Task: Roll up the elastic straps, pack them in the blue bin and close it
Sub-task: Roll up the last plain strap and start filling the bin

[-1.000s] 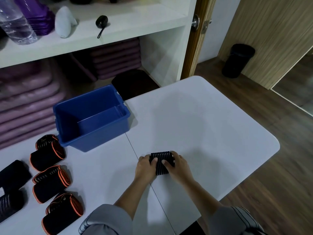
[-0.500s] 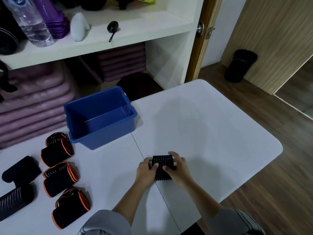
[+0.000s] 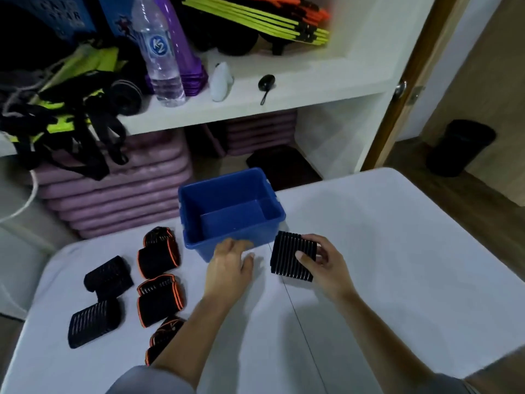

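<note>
The right hand (image 3: 321,263) grips a rolled black ribbed strap (image 3: 289,255), thumb across its front and fingers curled behind — just at 3 o'clock of the blue bin (image 3: 196,237). The left hand (image 3: 230,265) holds nothing, fingers loosely spread, tips at the bin's near wall. Other rolled straps (image 3: 157,255) lie on the white table (image 3: 397,251) at the bin's 8 o'clock.

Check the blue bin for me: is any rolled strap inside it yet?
No, the blue bin shows only its bare floor; the right hand holds a rolled strap beside it.
</note>
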Demonstrator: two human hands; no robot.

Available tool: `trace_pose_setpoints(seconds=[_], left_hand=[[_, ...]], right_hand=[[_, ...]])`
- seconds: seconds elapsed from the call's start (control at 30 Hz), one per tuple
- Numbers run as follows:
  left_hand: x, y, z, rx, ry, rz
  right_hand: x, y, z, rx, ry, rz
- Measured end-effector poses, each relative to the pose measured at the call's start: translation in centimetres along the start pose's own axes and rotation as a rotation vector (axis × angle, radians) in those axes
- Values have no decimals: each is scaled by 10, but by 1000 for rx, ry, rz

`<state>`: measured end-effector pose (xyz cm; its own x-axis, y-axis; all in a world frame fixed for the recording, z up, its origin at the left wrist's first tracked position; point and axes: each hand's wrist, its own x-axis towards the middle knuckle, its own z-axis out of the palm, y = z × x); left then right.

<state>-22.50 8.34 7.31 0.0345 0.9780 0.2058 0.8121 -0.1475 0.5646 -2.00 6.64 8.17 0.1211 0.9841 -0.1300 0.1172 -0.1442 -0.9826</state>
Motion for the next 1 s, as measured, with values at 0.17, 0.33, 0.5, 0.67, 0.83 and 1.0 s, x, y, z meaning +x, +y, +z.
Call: trace_pose_setpoints(seconds=[0.17,0.33,0.5,0.67,0.83,1.0], left_hand=[[49,-31,-41,130,175,-131],[76,-73,-47,220,80,-250],[89,-108,-39,120,-65,-345],[81,-119,-33,12,-46,-305],[70,-113,-29,-24,15,-290],[57,-104,-23,-56,26,-296]], right_hand=[[63,-48,42,-64,-148,-117],[123,-54,88,-210,-231,-158],[170,-39,128,-394,-359,-118],[195,-9,166,-548,-621,59],[190,13,178,-736,-840,164],[183,24,175,-871,-892,122]])
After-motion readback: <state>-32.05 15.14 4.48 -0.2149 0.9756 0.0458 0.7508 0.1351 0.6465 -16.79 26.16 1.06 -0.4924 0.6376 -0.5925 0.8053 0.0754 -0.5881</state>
